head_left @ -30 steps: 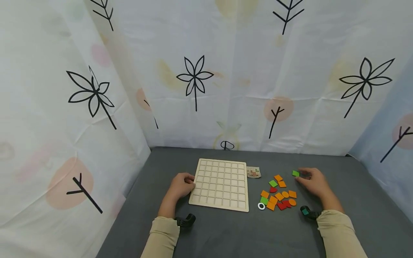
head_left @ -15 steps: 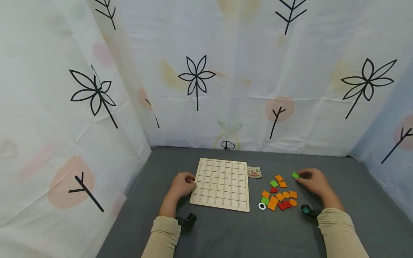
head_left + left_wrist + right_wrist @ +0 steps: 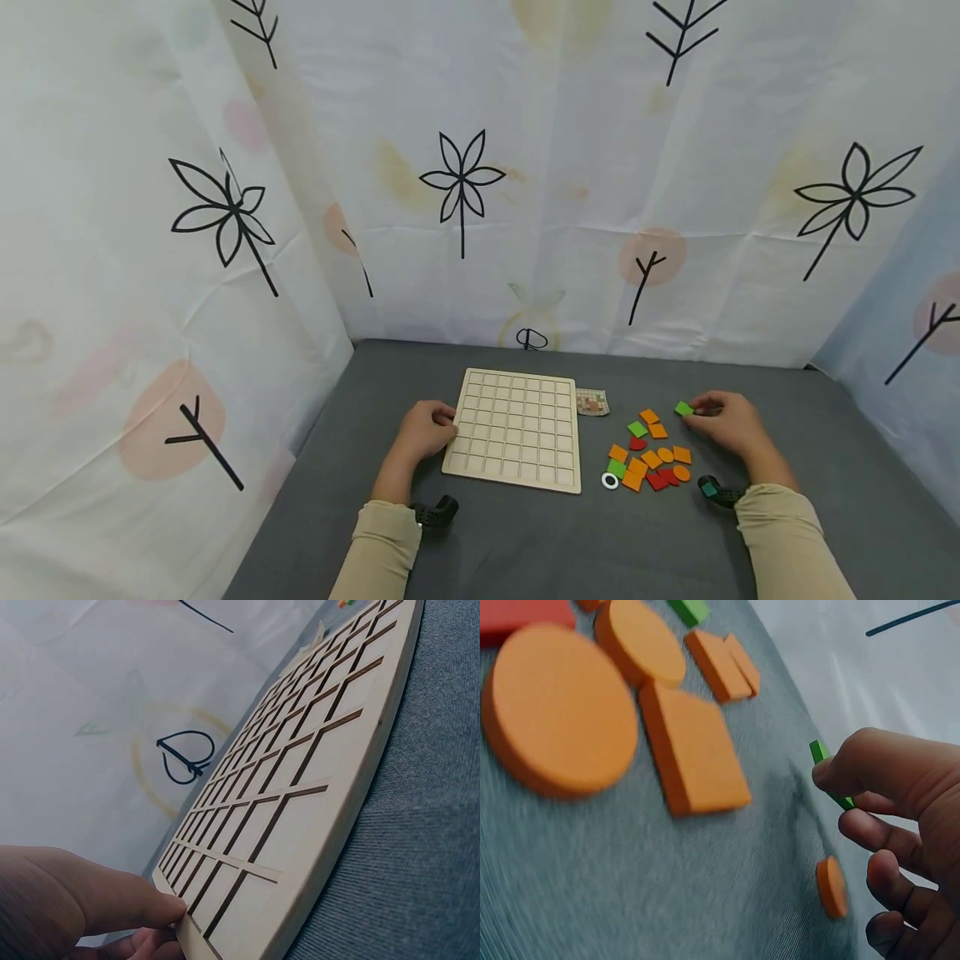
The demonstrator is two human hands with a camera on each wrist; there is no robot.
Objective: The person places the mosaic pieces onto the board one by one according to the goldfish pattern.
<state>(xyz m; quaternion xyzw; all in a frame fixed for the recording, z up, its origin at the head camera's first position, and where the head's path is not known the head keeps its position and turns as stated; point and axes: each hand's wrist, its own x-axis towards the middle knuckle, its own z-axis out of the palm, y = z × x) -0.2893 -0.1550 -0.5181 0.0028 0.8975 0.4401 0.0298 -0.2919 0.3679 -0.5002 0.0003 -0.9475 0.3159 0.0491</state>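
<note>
A pale wooden grid board (image 3: 510, 429) lies on the dark table. My left hand (image 3: 426, 429) grips its left edge; in the left wrist view the thumb (image 3: 150, 904) rests on the rim, with the other fingers partly hidden below. Right of the loose pieces, my right hand (image 3: 727, 417) pinches a green square tile (image 3: 683, 408) between thumb and fingers. In the right wrist view this green tile (image 3: 821, 754) appears above the table, and the lower fingers are loosely bent. An orange round piece (image 3: 831, 887) lies beneath that hand.
Between board and right hand lie several orange tiles (image 3: 632, 482), green tiles (image 3: 637, 428), red pieces (image 3: 656, 481) and a white ring (image 3: 610, 481). A small patterned card (image 3: 593, 402) touches or nearly touches the board's right edge. Printed cloth (image 3: 555, 167) hangs behind the table.
The green tile in my right hand has shifted slightly left and turned a little. My left hand stays at the board's edge. The head view has moved slightly.
</note>
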